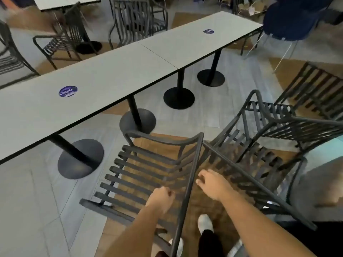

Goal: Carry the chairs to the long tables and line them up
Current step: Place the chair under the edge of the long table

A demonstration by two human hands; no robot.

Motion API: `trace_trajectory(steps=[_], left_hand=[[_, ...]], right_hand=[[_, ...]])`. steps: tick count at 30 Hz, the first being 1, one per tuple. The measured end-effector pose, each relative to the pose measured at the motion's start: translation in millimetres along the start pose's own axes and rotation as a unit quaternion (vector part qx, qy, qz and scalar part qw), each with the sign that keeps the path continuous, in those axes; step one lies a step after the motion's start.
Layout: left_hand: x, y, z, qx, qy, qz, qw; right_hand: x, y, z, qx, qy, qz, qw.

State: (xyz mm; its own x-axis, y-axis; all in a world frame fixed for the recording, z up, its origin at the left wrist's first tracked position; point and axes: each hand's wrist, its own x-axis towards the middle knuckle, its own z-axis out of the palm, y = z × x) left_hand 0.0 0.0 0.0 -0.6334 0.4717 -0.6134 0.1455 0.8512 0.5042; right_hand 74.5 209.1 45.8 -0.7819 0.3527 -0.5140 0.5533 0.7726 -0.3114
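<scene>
Floor (pixel 232 75): pale grey planks with brown wood-tone patches, under everything.
Long desk (pixel 104 76): two pale grey rectangular tops with dark edges, set end to end in a diagonal run from lower left to upper right, on black posts with round black bases (pixel 80 158).
Near chair (pixel 146 169): dark grey slatted metal armchair just beside the desk's near edge, facing it, its back rail running down toward the camera.
Second chair (pixel 259 145): the same dark grey slatted kind, right of the near chair and tilted, its frame meeting the near chair's top corner.
Other chairs (pixel 137 19): more dark slatted ones beyond the far side of the desk; one more at the right edge.
Blue chair (pixel 289 21): dark blue shell seat on thin pale legs, at the desk's far end, blurred.
Left hand (pixel 161 198): fingers curled into a fist over the near chair's seat slats, by the back rail; whether it grips a slat I cannot tell.
Right hand (pixel 211 184): fingers bent downward just right of the back rail, above the second chair's slats; contact cannot be told.
Shoe (pixel 205 222): white, on the brown floor between the forearms.
Sticker (pixel 68 91): round, purple-blue, on the near desk top; a smaller one on the far top.
</scene>
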Motion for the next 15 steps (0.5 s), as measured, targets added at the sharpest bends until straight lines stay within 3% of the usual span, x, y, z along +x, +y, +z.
trace_trajectory(steps=[7, 11, 15], left_hand=[[3, -11, 25, -0.031, 0.020, -0.068, 0.997], [-4, 0, 50, -0.097, 0.030, -0.123, 0.987], [-2, 17, 78, -0.153, 0.046, -0.149, 0.976]], right_hand=[[60, -1, -4, -0.097, -0.002, -0.115, 0.989], [90, 11, -1, -0.255, -0.077, -0.210, 0.941], [115, 25, 2, -0.341, -0.093, -0.267, 0.897]])
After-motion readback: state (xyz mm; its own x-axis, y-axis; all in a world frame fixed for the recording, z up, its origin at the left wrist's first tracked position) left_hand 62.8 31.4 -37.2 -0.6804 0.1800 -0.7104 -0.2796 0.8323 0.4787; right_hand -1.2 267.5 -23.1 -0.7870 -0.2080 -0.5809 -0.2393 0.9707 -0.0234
